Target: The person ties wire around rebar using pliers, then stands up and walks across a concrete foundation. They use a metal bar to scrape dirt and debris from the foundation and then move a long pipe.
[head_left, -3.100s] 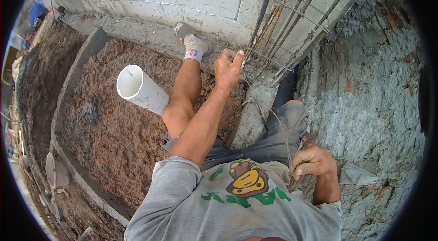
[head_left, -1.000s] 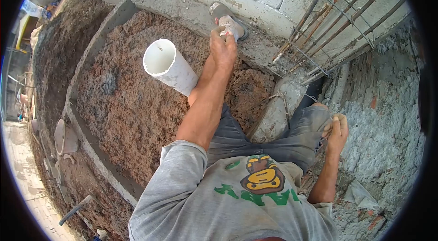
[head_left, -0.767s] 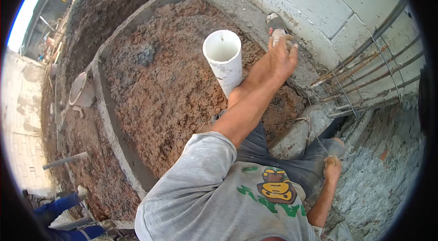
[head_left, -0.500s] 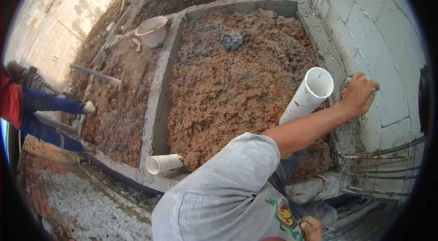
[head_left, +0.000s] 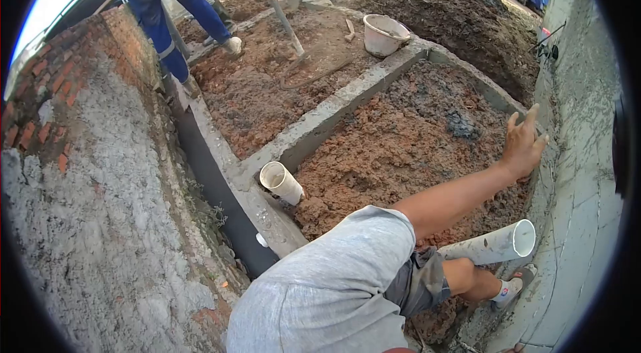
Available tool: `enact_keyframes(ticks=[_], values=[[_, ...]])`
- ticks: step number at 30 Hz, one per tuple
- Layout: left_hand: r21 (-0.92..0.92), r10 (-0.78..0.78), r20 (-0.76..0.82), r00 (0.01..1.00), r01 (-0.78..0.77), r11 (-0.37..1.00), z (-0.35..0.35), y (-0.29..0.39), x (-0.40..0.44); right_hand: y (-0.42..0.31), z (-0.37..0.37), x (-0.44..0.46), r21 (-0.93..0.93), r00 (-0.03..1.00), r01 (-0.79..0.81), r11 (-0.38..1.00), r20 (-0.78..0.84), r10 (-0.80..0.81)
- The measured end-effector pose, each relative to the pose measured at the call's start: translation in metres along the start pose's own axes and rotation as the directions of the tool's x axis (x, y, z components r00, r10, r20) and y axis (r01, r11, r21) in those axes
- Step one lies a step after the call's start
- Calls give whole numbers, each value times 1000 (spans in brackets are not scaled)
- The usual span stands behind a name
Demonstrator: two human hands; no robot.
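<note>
My left hand [head_left: 525, 146] reaches out on an extended arm, its fingers spread with nothing held in them. It is beside the far-side wall, above the concrete beam edge; whether the fingertips touch the wall I cannot tell. Nearer my body, a white PVC pipe [head_left: 491, 244] slants out of the soil past my bent knee. My sandalled foot [head_left: 515, 285] rests by the wall. A sliver of skin at the bottom edge, possibly my right hand [head_left: 515, 348], shows too little to read its fingers.
Reddish soil [head_left: 407, 146] fills the frame of concrete beams [head_left: 354, 96]. A second, shorter white pipe [head_left: 282, 183] stands in the near corner. Beyond are a bucket [head_left: 385, 36] and a grey pipe [head_left: 280, 17]. A co-worker in blue trousers [head_left: 175, 2] stands at upper left, beyond a trench [head_left: 210, 172].
The view has swung to the left. My left hand has come off the wall-side ledge and its fingers have spread. My right hand has nearly left the picture, while my leg and foot now show.
</note>
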State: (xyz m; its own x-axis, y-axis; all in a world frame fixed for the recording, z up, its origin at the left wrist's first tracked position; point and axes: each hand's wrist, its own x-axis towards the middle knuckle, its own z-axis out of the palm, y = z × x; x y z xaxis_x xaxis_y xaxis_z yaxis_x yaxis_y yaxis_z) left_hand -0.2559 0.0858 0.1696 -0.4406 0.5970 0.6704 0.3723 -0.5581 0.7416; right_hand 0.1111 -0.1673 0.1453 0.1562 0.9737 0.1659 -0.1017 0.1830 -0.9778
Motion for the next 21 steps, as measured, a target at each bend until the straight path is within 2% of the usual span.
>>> enact_keyframes(ticks=[1,2,3,4,6,7,8,9,10,11,12,13,14,15,17,20,21], values=[[27,2,-1,1000,-2,1000,-11,-4,-9,5,4,12,2,1000,4,1000,8,-4],[52,1,3,1000,-2,999,-19,-6,-16,16,7,26,-290,986,-40,956,-166,-10],[54,1,5,1000,-2,999,-24,-9,-20,26,9,36,-542,941,-136,829,-331,-62],[79,4,34,999,-7,997,-27,-11,-26,32,5,39,-543,940,-145,827,-337,-56],[106,3,70,998,-10,994,-31,-11,-29,46,-5,42,-846,984,-109,521,-165,-63],[132,112,36,993,-116,985,-32,-6,-29,50,-20,40,-880,997,67,469,75,-3],[155,218,6,976,-216,964,-31,-3,-30,53,-27,32,-885,998,54,463,66,11],[152,203,12,979,-202,967,-31,-1,-30,55,-32,24,-881,959,106,461,214,188],[140,191,44,981,-195,971,-34,0,-30,56,-30,18,-866,864,159,474,354,358],[130,177,77,981,-186,974,-36,-3,-32,51,-12,9,-838,806,-121,533,231,545],[133,162,81,983,-172,976,-38,-11,-35,45,11,-2,-758,685,-398,517,130,717],[152,120,77,990,-131,980,-40,-21,-39,46,25,-10,-725,598,-447,523,192,778],[171,76,73,994,-88,981,-42,-31,-44,47,38,-19,-693,503,-501,519,255,826],[175,59,79,995,-72,982,-45,-40,-48,47,54,-29,-695,489,-512,506,249,836],[187,40,35,999,-46,981,-53,-57,-56,45,78,-43,-789,478,-429,440,215,852],[168,-51,84,995,37,985,-73,-74,-59,47,92,-39,-805,395,-368,466,318,862],[214,-75,104,992,51,976,-79,-80,-61,47,92,-35,-787,364,-372,492,364,857]])
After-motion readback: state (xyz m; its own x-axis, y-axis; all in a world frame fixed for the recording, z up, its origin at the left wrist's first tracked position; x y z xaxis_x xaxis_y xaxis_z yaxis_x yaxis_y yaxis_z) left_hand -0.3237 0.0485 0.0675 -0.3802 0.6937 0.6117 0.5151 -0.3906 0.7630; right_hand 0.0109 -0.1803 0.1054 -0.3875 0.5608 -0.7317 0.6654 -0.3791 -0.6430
